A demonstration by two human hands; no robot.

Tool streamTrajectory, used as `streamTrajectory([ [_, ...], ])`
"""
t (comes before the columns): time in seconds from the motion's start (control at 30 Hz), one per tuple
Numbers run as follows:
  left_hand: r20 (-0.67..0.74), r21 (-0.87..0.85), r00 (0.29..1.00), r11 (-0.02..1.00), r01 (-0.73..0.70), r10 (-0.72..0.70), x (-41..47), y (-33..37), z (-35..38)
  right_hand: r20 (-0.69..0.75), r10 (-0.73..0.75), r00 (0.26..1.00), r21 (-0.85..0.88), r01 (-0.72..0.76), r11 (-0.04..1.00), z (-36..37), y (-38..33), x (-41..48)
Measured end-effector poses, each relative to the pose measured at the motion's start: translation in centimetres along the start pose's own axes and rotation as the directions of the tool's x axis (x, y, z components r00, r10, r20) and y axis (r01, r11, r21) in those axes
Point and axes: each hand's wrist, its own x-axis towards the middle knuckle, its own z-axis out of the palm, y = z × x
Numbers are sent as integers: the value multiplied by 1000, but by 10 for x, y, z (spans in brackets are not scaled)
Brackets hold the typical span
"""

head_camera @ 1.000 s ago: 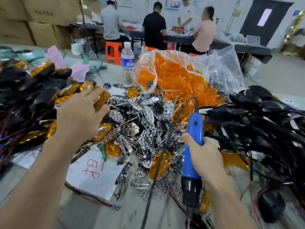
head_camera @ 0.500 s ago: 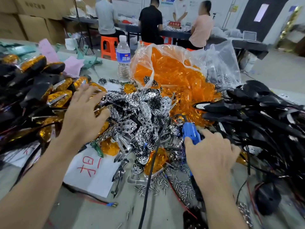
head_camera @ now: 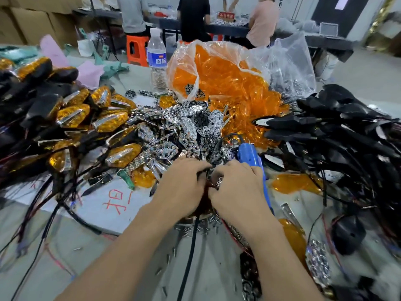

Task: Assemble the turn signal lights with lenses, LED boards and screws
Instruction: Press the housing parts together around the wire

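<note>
My left hand (head_camera: 182, 187) and my right hand (head_camera: 236, 187) meet at the near edge of a heap of chrome reflector pieces (head_camera: 191, 124). The right hand's fingers pinch a small chrome piece (head_camera: 219, 181). My left fingers curl onto a dark part (head_camera: 201, 175) that is mostly hidden between the hands. A blue electric screwdriver (head_camera: 249, 158) lies on the table just right of my right hand, not held. Orange lenses (head_camera: 219, 83) fill a clear bag behind. Black housings with wires (head_camera: 336, 127) are heaped at the right. Loose screws (head_camera: 201, 229) lie under my wrists.
Assembled amber lights (head_camera: 73, 116) with wires are heaped at the left. A water bottle (head_camera: 156, 59) stands behind the heap. White paper with red writing (head_camera: 115, 200) lies left of my hands, and the screwdriver's black cable (head_camera: 191, 257) runs toward me. People sit at a far table.
My right hand let go of the blue screwdriver, which now lies on the table. My left hand left the heap of lights at the left and came in to meet the right hand.
</note>
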Motion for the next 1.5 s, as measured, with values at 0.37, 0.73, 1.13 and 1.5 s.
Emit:
streamTrajectory([
  [0.37, -119, -57, 992, 997, -46, 39, -7, 11, -3, -69, 3, 998, -26, -5, 1000, -1, -12, -2],
  [0.73, -125, -281, 990, 954, -100, 67, -12, 19, -17, -312, 451, 836, 619, -182, 764, -11, 2, 1],
  [1.13, 41, -869, 980, 478, 130, -193, 3, 13, -16, 61, 304, 951, 856, -206, 474, 4, -4, 7],
  [1.5, 375, -925, 870, -60, 376, -320, 26, -4, -22, 35, 162, 986, 387, -162, 908, -7, 22, 99],
])
